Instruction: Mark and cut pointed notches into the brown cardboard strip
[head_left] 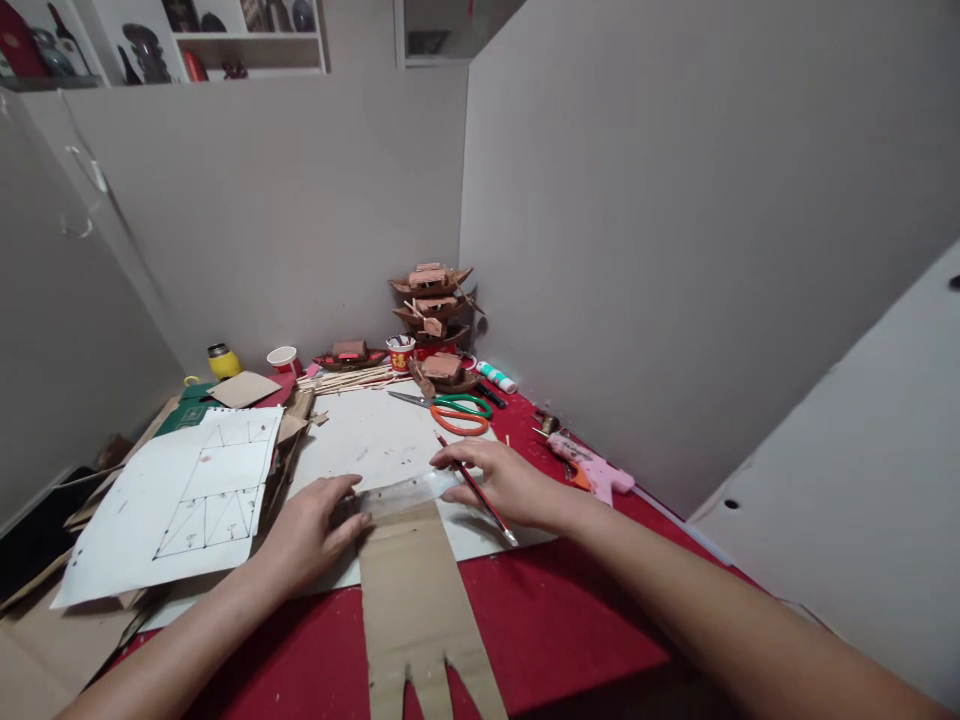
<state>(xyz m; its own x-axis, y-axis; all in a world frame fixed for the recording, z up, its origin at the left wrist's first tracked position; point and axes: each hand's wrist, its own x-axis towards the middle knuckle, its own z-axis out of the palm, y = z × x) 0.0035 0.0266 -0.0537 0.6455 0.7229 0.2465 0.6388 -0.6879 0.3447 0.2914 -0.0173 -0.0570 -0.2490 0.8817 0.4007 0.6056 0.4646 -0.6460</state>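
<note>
A long brown cardboard piece [416,600] lies on the red table [570,620], its near end cut into prongs. A clear plastic ruler [409,492] lies across its far end. My left hand [311,535] rests flat on the ruler's left end and the cardboard's corner, fingers stretched out. My right hand [506,485] presses the ruler's right end with its fingertips and holds a red pencil [476,490] that points toward me. A white sheet [375,440] lies under the cardboard's far end.
A white paper with drawn triangles [180,500] lies left on cardboard scraps. Orange and green scissors [457,412], a pink glue gun [592,467], a glue stick [496,377], paper cups, sticks and stacked model boats [433,310] sit at the back. Grey walls enclose the table.
</note>
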